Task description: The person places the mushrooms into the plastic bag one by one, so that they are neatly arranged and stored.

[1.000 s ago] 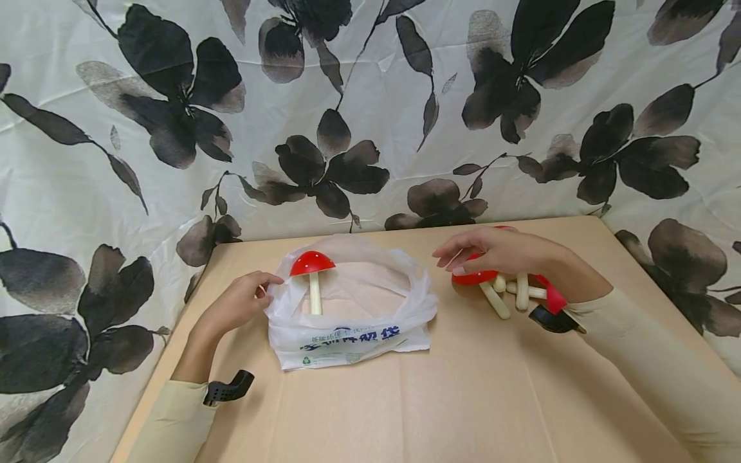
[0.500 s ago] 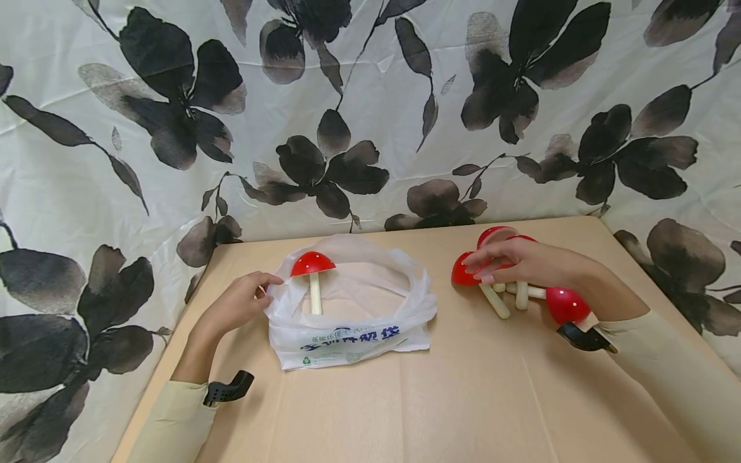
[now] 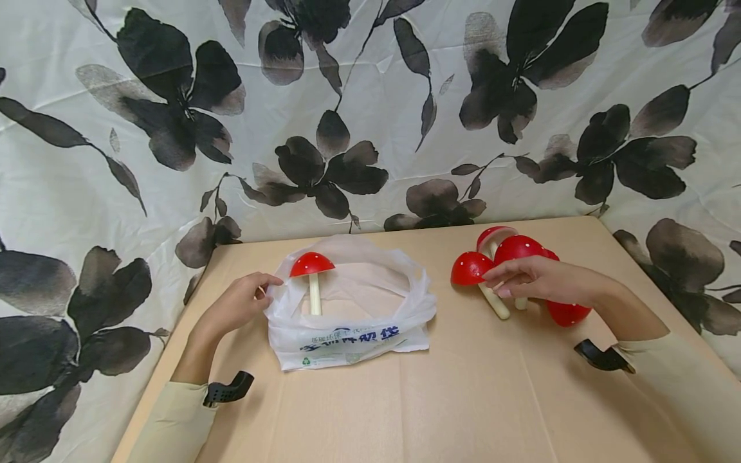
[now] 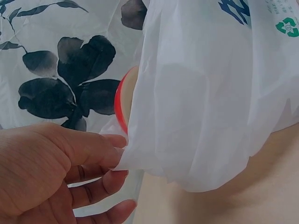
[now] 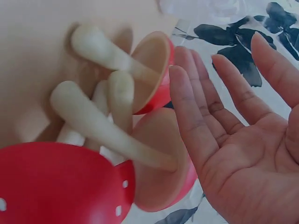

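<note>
My left hand (image 3: 243,300) pinches the left rim of a white plastic bag (image 3: 353,341) with blue print, its mouth spread wide. Inside the bag, at the left, a toy mushroom (image 3: 311,264) with a red cap and pale stem leans upright; part of its cap (image 4: 122,102) shows past the bag's edge in the left wrist view. Over a pile of similar red mushrooms (image 3: 470,269) at the right hovers my right hand (image 3: 550,280). Its fingers are extended and nothing is held, with the palm bare in the right wrist view beside several pale stems (image 5: 107,126). The hand hides part of the pile.
The pale wooden table (image 3: 405,405) runs up to a white cloth (image 3: 417,173) printed with dark flowers. Black wrist straps (image 3: 228,388) sit on both sleeves. Bare tabletop lies between the bag and the pile.
My right hand has moved rightward and down over the mushroom pile, uncovering the caps at its left and back. The left hand, the bag and the mushroom in it have stayed put.
</note>
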The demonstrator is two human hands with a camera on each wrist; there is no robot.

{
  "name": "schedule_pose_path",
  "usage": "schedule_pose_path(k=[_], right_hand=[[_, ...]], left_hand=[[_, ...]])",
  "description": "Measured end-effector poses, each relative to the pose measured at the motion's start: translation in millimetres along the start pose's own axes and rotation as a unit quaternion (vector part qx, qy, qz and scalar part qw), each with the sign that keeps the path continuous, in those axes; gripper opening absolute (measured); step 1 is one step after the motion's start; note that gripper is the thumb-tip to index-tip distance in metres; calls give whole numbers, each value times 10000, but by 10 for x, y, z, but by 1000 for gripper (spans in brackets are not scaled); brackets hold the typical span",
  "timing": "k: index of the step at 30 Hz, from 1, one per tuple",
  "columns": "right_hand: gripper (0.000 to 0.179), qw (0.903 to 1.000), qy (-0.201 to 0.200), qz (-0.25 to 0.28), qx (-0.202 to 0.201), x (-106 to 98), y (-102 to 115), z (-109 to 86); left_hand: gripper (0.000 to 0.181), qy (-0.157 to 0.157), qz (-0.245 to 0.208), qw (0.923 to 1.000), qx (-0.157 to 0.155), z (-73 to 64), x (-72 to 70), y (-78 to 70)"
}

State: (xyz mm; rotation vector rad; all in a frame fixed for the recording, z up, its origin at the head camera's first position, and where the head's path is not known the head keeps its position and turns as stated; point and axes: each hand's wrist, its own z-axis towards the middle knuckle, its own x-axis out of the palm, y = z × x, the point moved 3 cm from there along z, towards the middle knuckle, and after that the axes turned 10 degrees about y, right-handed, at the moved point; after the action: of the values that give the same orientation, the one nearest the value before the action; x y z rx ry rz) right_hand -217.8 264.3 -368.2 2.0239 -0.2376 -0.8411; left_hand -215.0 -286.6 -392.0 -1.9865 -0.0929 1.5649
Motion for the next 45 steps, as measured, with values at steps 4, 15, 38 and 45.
schedule_pose_path(k=[4, 15, 38, 45], right_hand=[[58, 9999, 22, -20, 97, 29, -68, -29], [60, 9977, -69, -632, 240, 128, -135, -41], [64, 9924, 61, -1181, 346, 226, -165, 37], [66, 9884, 45, -1438, 485, 243, -148, 111]], left_hand=[[31, 32, -15, 10000, -27, 0, 6, 5], [31, 76, 11, 9999, -133, 4, 34, 22], [31, 11, 24, 10000, -59, -5, 53, 39], [31, 30, 58, 9999, -92, -1, 51, 35]])
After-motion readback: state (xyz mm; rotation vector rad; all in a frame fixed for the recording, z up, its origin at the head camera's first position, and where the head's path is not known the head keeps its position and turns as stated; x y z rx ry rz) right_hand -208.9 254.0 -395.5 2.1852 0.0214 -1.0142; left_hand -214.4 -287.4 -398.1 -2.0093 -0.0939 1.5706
